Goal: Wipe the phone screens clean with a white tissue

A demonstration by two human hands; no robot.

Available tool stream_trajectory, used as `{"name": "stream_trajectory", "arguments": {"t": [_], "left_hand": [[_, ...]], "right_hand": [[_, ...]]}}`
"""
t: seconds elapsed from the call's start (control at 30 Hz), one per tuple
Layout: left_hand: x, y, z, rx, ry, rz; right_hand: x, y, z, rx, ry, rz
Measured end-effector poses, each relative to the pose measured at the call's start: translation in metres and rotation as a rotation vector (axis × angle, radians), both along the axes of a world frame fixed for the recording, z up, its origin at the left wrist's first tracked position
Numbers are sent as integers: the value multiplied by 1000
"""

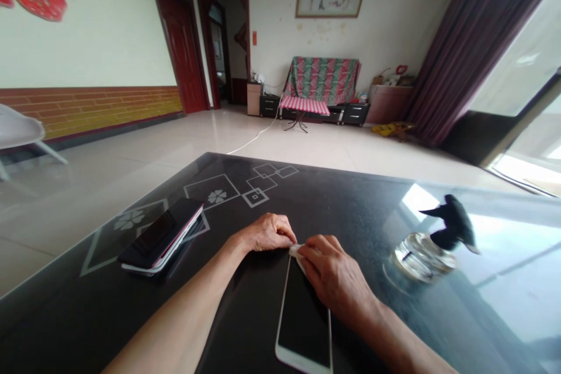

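A white-framed smartphone (305, 315) with a dark screen lies flat on the black tabletop, its near end toward me. My right hand (337, 274) presses a small white wipe (295, 250) against the phone's far end, fingers bent over it. My left hand (270, 232) is closed, with its thumb and fingertips meeting at the far left corner of the phone, beside the wipe. What the left fingers grip there is hidden. The phone's far edge is mostly covered by both hands.
Left on the black table (245, 315), a small stack of dark and white devices (164, 234) lies flat. To the right stands a clear spray bottle (423, 257) with a black trigger head. Beyond are a cloth-covered cabinet (322, 79), a small striped table (304, 106) and a white chair (20, 128).
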State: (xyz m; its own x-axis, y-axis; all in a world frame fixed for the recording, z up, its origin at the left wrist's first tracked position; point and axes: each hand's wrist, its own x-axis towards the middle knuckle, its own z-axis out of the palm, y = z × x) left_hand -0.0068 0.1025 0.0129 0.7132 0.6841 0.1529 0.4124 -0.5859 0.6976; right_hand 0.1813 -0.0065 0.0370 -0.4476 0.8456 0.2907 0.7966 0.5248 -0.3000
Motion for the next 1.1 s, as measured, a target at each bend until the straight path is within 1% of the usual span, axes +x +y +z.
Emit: {"name": "stream_trajectory", "arguments": {"t": [0.07,0.17,0.33,0.5,0.67,0.73,0.9,1.0,1.1], "left_hand": [[0,0,-1,1,-3,3],[0,0,-1,9,0,-2],[1,-1,1,15,6,8],[0,-3,4,5,12,15],[0,-2,2,12,16,14],[0,0,0,19,21,16],[0,3,-4,8,13,11],[0,4,-4,0,8,9],[0,4,-4,-3,0,11]], "right_hand": [[2,6,-1,28,-5,-28],[5,8,0,37,-24,-28],[4,-4,1,9,-55,-19],[-1,-17,3,-36,-45,38],[1,-18,10,-72,-22,78],[3,-13,10,-53,-16,53],[12,-7,5,2,-17,-85],[13,-19,1,17,10,-117],[10,-39,-3,15,54,-127]]}}
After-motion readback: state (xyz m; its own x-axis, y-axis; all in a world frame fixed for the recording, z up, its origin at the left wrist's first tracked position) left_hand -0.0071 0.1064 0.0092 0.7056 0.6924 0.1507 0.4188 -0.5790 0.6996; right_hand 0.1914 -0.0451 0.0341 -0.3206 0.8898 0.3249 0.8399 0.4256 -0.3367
